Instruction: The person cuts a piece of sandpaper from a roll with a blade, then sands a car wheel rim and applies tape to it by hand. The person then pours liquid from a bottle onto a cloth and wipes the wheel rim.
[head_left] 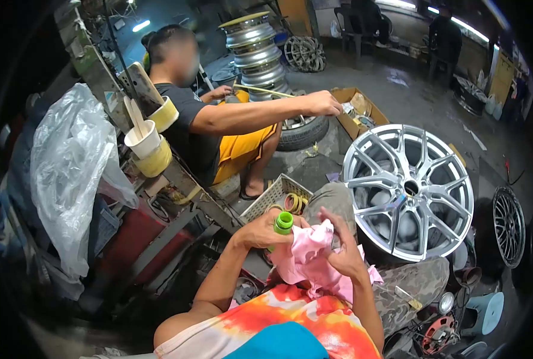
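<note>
My left hand [259, 231] is closed around a green bottle [283, 223], its open mouth tipped up toward me. Most of the bottle's body is hidden by the hand and the cloth. A crumpled pink cloth [305, 257] hangs beside the bottle, over my lap. My right hand [345, 254] grips the cloth from its right side, with the fingers bent and partly behind it. Just beyond my right hand, a silver multi-spoke wheel rim [410, 187] lies face up near my knee.
At left, a co-worker [182, 107] sits with an arm stretched toward the rim, holding a strip of tape. A basket [266, 203] holds tape rolls. Stacked rims [254, 54], a cardboard box [368, 110], a dark rim [509, 227] and a blue stool [486, 314] stand around.
</note>
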A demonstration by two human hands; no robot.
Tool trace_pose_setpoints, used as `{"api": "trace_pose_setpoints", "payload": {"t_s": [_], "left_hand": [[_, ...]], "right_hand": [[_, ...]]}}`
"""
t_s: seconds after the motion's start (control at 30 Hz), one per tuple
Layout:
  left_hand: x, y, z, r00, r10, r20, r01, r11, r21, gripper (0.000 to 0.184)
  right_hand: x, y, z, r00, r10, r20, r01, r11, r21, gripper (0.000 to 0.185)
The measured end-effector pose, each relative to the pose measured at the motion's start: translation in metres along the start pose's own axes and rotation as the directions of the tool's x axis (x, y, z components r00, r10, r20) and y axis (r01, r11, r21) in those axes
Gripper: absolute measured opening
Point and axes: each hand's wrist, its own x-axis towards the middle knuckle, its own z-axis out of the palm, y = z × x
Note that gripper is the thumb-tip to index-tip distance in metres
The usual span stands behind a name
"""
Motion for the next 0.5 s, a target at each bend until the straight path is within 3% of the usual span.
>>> {"api": "trace_pose_setpoints", "payload": {"t_s": [0.07,0.1,0.2,0.27,0.3,0.33,0.43,0.5], "left_hand": [[0.002,0.006,0.001,0.999,0.046,0.011,-0.047,0.994,0.098,0.026],[0.002,0.010,0.002,0.998,0.060,0.007,-0.060,0.993,0.105,0.026],[0.006,0.027,-0.005,0.995,0.099,-0.001,-0.094,0.956,0.277,0.015],[0.007,0.035,-0.012,0.987,0.045,0.155,-0.095,0.940,0.327,0.010],[0.007,0.044,-0.005,0.986,0.062,0.156,-0.103,0.955,0.277,0.015],[0.008,0.049,-0.003,0.983,0.050,0.177,-0.098,0.956,0.275,0.014],[0.014,0.049,-0.004,0.959,0.066,0.275,-0.156,0.935,0.320,0.014],[0.014,0.054,0.001,0.941,0.041,0.337,-0.138,0.953,0.269,0.016]], "right_hand": [[0.001,-0.011,-0.003,0.983,0.080,0.167,-0.118,0.966,0.230,0.082],[0.001,-0.024,-0.008,0.958,0.130,0.256,-0.198,0.945,0.261,0.071],[-0.003,-0.035,-0.014,0.900,0.201,0.387,-0.283,0.944,0.169,0.060],[-0.005,-0.036,-0.014,0.906,0.186,0.380,-0.311,0.902,0.300,0.051],[-0.004,-0.034,-0.018,0.933,0.074,0.351,-0.154,0.966,0.206,0.049],[-0.003,-0.042,-0.018,0.926,0.106,0.363,-0.233,0.916,0.325,0.043],[-0.008,-0.030,-0.027,0.902,0.105,0.418,-0.270,0.894,0.357,0.060],[-0.018,-0.034,-0.028,0.927,0.232,0.295,-0.347,0.828,0.440,0.066]]}}
